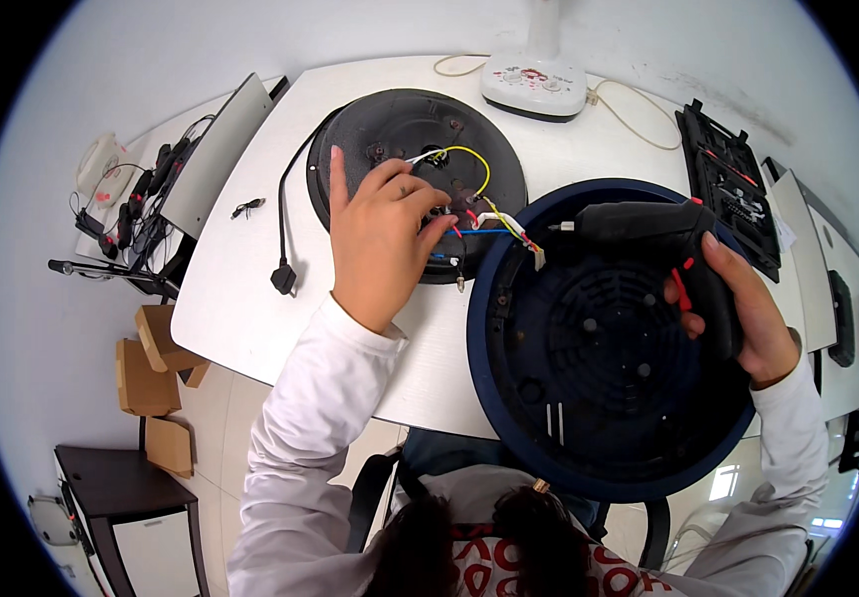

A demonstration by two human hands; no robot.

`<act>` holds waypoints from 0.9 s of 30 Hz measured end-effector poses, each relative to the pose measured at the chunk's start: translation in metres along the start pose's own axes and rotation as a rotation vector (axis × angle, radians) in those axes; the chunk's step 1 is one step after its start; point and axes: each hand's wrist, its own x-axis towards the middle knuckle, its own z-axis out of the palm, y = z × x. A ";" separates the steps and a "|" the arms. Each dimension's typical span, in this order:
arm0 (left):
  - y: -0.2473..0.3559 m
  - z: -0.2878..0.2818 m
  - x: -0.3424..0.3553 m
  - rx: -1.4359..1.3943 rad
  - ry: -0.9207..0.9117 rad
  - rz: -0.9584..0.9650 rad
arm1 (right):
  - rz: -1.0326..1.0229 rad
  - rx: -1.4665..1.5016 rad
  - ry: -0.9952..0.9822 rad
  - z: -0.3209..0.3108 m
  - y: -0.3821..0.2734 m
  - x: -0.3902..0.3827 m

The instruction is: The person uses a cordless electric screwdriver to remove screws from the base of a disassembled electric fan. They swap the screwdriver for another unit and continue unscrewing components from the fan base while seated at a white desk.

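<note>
My left hand [375, 254] is over a round black appliance base [370, 119]. Its thumb and fingertips come together at a small part among the wires, which I cannot make out, while one finger points away. A yellow wire [486, 171], a blue wire [489, 232] and other leads run from the base to a white plug connector [539, 259]. My right hand [756, 308] grips the handle of a black cordless screwdriver [629, 221] with a red trigger. The screwdriver's bit points left, above a dark blue round housing [487, 368], whose ribbed inside faces up.
A black power cord with a plug [284, 279] lies left of the base, near a small black cable [247, 208]. An open tool case [738, 189] is at the right. A white appliance [534, 85] stands at the back. Cardboard boxes [146, 378] sit lower left.
</note>
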 end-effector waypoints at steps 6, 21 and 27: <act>-0.002 0.006 -0.004 -0.044 0.056 0.020 | -0.001 -0.023 0.015 -0.001 0.000 0.001; 0.011 0.014 -0.004 0.171 0.179 0.057 | 0.001 -0.063 0.001 -0.001 -0.003 0.001; 0.009 0.021 -0.004 -0.052 0.169 -0.019 | 0.002 -0.049 0.001 -0.002 0.000 0.000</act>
